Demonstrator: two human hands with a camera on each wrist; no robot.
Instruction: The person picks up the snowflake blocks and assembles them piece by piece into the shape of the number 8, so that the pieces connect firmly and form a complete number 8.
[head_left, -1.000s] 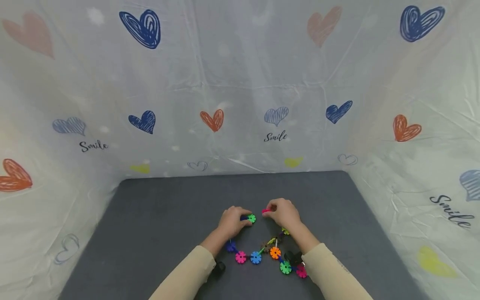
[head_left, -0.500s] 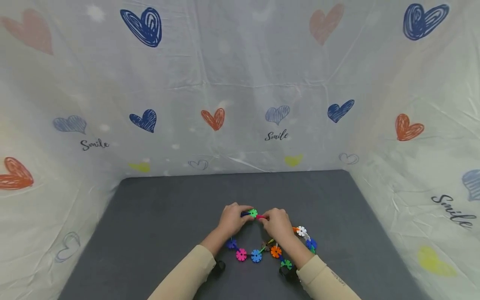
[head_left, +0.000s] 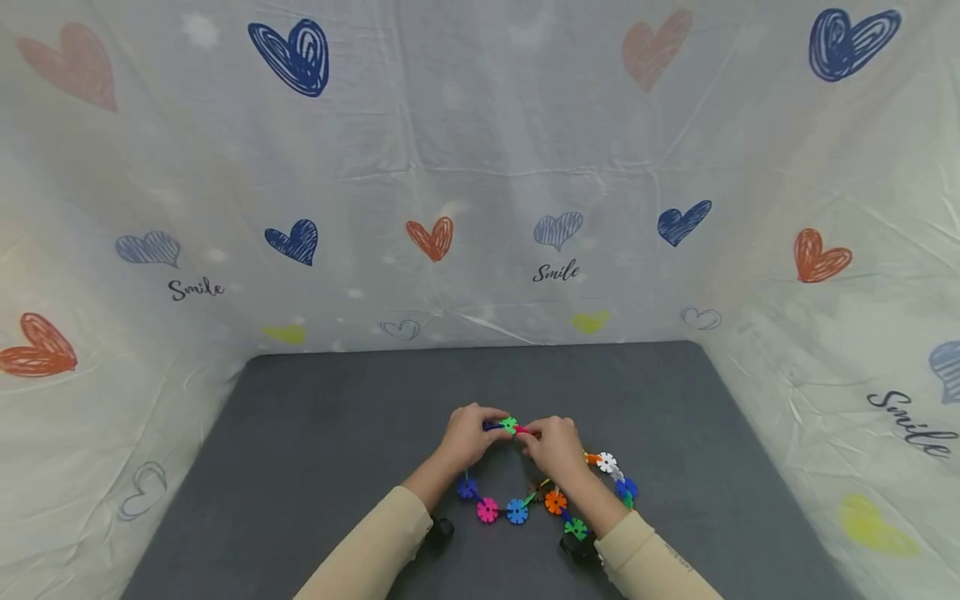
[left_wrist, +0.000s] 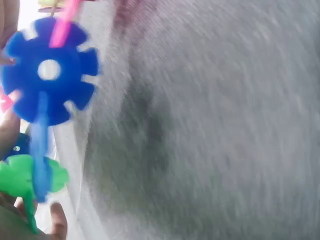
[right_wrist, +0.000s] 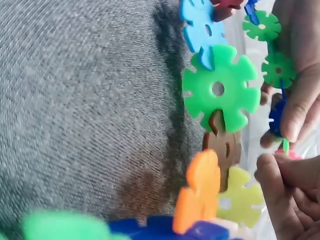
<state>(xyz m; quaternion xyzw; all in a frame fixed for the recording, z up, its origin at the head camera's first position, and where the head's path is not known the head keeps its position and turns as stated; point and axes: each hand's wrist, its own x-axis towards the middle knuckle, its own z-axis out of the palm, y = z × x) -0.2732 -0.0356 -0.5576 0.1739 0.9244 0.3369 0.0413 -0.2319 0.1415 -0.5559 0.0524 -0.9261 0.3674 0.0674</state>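
Between finger and thumb, my left hand [head_left: 467,435] pinches a dark blue notched disc [head_left: 491,426] linked to a green notched disc [head_left: 509,426]. My right hand [head_left: 557,448] pinches a pink notched disc [head_left: 522,430], edge against the green one; whether the slots are interlocked is too small to tell. From both hands hangs a chain of linked discs, including a pink disc [head_left: 487,510], a light blue disc [head_left: 517,511], an orange disc [head_left: 556,502] and a white disc [head_left: 607,462]. A blue disc [left_wrist: 75,95] fills the left wrist view's upper left. My right forearm hides part of the chain.
The chain lies over a dark grey tabletop [head_left: 360,442]. A pale curtain [head_left: 480,133] printed with hearts surrounds the back and sides. Black wrist gear [head_left: 576,546] shows under the right sleeve.
My right hand has moved left and slightly down, bringing the pink disc from apart to against the green disc. The white and blue chain links have come into view beside the right forearm.
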